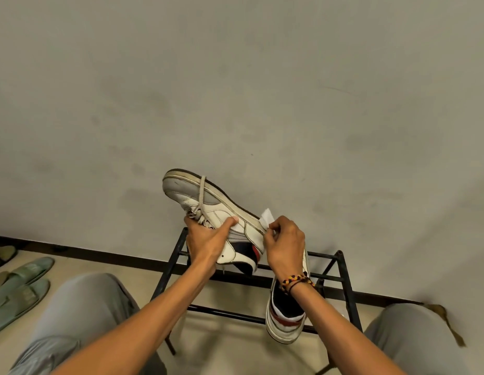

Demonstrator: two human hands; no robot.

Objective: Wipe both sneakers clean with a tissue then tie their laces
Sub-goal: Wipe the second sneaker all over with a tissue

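Left hand grips a raised sneaker; right hand pinches a tissue against its sole edge. Second sneaker rests on a black rack.

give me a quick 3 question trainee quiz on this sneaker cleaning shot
1. True or false: the left hand grips the raised sneaker.
2. The right hand pinches the tissue against the raised sneaker's: A) toe B) sole edge C) laces
3. Where is the second sneaker?

Key: 1 true; 2 B; 3 on the black metal rack, below the right wrist.
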